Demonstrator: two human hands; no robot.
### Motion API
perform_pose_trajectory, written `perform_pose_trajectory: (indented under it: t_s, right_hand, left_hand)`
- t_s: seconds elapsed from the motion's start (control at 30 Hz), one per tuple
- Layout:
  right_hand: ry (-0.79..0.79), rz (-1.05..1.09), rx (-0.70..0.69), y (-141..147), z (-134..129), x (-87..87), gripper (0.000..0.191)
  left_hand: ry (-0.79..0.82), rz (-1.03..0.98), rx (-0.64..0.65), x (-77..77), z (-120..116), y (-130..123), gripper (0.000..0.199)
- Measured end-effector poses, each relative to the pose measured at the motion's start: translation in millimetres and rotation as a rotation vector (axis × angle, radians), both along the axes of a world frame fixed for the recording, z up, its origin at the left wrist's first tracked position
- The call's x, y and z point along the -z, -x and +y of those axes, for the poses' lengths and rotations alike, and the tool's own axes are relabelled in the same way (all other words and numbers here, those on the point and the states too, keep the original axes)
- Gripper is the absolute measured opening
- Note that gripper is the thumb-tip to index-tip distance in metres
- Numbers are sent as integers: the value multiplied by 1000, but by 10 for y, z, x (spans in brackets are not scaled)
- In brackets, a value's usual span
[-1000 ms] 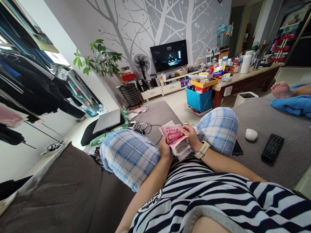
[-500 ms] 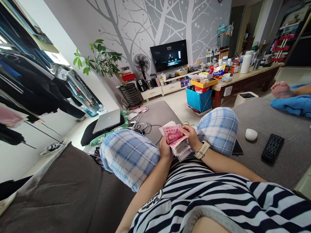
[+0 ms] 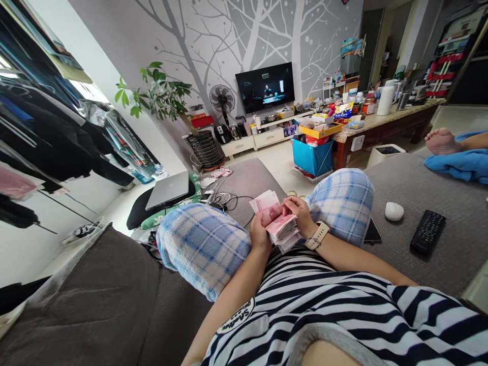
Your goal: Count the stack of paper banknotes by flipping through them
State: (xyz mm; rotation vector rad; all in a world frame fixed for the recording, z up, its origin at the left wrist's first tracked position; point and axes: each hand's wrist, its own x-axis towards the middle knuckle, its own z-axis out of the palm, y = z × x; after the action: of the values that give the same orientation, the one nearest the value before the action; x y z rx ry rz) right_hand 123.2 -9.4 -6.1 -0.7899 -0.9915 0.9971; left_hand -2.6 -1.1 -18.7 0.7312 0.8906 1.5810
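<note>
In my lap is a thick, folded stack of pinkish-red banknotes (image 3: 282, 230), its layered edges turned toward me. My left hand (image 3: 260, 234) is closed around the stack's left side, with the thumb lying across the notes. Beyond the fold, the upper parts of some notes stand fanned out. My right hand (image 3: 300, 214), with a pale watch (image 3: 317, 236) on its wrist, is at the stack's right side. Its thumb and forefinger are pinched together at a note's edge; the other fingers are partly hidden.
Blue plaid trouser legs (image 3: 204, 244) flank the hands. On the grey sofa to the right lie a white mouse (image 3: 394, 211), a black remote control (image 3: 428, 232) and a dark phone-like device (image 3: 372, 233). A laptop (image 3: 168, 189) and cables are on the left. Another person's foot (image 3: 442, 141) is at far right.
The portrait side of the front note no longer shows; the reverse of a note faces up above the fold. My right fingers have curled in slightly. My left hand has kept its place.
</note>
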Motion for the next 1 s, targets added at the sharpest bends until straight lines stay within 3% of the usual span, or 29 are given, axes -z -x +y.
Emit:
perform_pose_trajectory:
  t_s: [0.2,0.5,1.0]
  right_hand:
    - [26,19,92,3,20,-19,40]
    - [40,-38,65,-15,47,1,31]
    - [46,-50,57,-5,23,-26,31]
  left_hand:
    - [18,-72,125,-44,-48,-15,28]
    - [-9,-76,186,-71,-79,-15,32]
    - [41,2,-52,51,72,21,22]
